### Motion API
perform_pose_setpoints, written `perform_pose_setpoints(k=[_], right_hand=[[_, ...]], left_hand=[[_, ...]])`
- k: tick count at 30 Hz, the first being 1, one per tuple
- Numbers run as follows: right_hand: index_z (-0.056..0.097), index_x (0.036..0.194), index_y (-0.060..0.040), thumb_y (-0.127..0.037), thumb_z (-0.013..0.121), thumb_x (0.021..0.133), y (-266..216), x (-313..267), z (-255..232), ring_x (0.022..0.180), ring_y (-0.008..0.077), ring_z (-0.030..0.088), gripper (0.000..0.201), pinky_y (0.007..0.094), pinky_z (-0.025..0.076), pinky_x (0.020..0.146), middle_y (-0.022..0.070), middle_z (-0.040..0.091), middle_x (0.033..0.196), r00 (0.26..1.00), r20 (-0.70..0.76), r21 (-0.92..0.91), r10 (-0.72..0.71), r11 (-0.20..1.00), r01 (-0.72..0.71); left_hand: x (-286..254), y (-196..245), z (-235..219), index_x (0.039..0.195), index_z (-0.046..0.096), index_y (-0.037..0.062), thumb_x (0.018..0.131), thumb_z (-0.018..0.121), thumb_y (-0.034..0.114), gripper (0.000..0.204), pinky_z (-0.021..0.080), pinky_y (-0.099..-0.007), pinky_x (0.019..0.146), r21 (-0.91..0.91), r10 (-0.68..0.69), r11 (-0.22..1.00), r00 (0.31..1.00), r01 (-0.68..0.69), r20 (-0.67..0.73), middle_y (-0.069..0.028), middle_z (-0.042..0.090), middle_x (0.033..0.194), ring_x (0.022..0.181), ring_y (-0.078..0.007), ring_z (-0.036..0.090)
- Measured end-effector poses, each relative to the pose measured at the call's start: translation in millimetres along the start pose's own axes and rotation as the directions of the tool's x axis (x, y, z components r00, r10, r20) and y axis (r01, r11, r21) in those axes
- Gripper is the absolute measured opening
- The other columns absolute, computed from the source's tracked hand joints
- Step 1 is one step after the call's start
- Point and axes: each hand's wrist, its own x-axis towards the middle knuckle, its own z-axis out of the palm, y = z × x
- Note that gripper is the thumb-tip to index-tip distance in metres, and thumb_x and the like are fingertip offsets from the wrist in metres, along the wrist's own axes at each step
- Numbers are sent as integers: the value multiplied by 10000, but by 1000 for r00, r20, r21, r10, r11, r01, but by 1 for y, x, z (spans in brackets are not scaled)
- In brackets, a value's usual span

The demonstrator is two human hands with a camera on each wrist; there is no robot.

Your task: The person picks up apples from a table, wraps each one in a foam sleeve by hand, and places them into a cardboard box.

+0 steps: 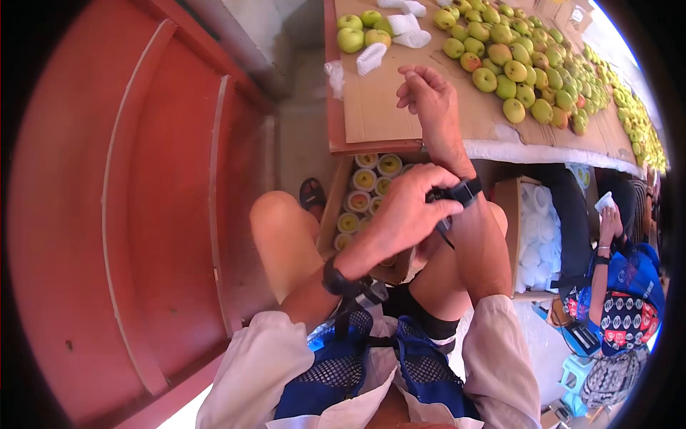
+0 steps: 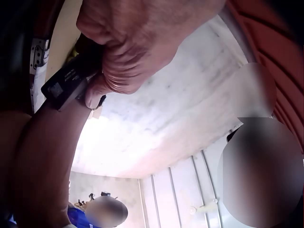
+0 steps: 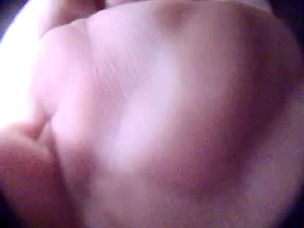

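The left hand (image 1: 414,207) grips the small black box-shaped device (image 1: 464,190) strapped on the right wrist, its thumb on the side nearer the body and its fingers bent over the far side. The device sits on the wrist just short of the near edge of the cardboard-topped table with red wooden edging (image 1: 379,107). The right hand (image 1: 432,107) reaches past that edge, over the cardboard, its fingers loosely curled and holding nothing.

Brown cardboard lies between the right hand and the table's left edge. Near that edge's far part are a small group of green apples (image 1: 351,37) and several white foam-net sleeves (image 1: 406,26). To the hand's right, a broad heap of yellow-green apples (image 1: 529,71) spreads towards the right end, some apples lying near the near edge.

Below the near edge, between the knees, a brown cardboard box (image 1: 333,218) holds apples in white foam cups; both forearms cross above that area. Beyond the right knee stands a second carton full of white foam pieces (image 1: 506,232). A red panelled wall (image 1: 168,207) bounds the left side, with a strip of floor before the table. At far right, another person's hand (image 1: 608,223) holds a white foam piece.
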Motion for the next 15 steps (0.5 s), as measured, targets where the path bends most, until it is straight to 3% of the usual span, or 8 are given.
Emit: perform_pose_setpoints(k=[4,6,8,10,12,13,14,15], right_hand=[[704,1100,1,-146,570,975,20,0,8,620,206,684,236,334,532,598,117,702,727,999,41,-246,-34,968,43],[716,1087,-59,-156,577,968,26,-4,7,661,287,703,207,393,550,629,145,716,757,984,60,-544,-169,821,174],[725,1031,-141,-176,593,955,30,-10,7,736,396,693,157,485,556,677,171,724,840,956,127,-764,-264,588,263],[705,1077,-108,-155,584,959,23,-24,8,723,333,705,176,444,548,664,147,714,819,906,286,-788,-313,461,408],[692,1113,-72,-155,573,981,16,-33,7,666,246,695,196,366,541,626,105,702,768,841,394,-784,-371,342,518],[691,1125,-66,-156,575,979,9,-34,6,667,228,695,207,356,544,628,100,704,765,936,272,-707,-221,615,351],[691,1137,-60,-157,577,977,1,-33,4,669,209,695,219,346,548,631,95,707,763,982,184,-564,-33,815,133],[690,1149,-54,-158,579,975,-9,-36,5,670,190,695,231,335,551,633,89,710,760,974,139,-374,182,920,-119]], left_hand=[[-1,-2,-15,1024,704,7,827,774,3,209,521,-270,771,-48,-70,996,997,69,-11,-12,666,951,845,-73,614],[-4,-4,-14,1032,707,13,831,771,7,211,519,-274,766,0,-52,999,998,52,-25,-12,665,947,855,-71,611],[-12,2,-8,1026,706,13,834,769,10,202,518,-277,763,34,-40,999,998,42,-54,-12,670,953,852,-74,612],[-18,11,-5,1015,704,7,854,760,15,171,522,-273,761,58,-62,996,997,65,-50,-17,681,983,863,-83,627],[-25,11,-4,1021,701,-4,865,756,15,166,530,-269,764,-62,-134,989,991,133,-3,-24,682,991,872,-91,636],[-27,11,-3,1023,699,-10,871,753,16,164,534,-267,765,-119,-165,979,986,167,25,-27,682,995,877,-95,641],[-29,11,-2,1030,695,-20,880,746,8,161,544,-264,772,-126,-63,990,998,64,14,-33,676,988,890,-98,650],[-29,11,-2,1030,696,-20,879,745,5,160,546,-266,776,-145,-54,988,998,56,21,-34,675,988,892,-98,651]])
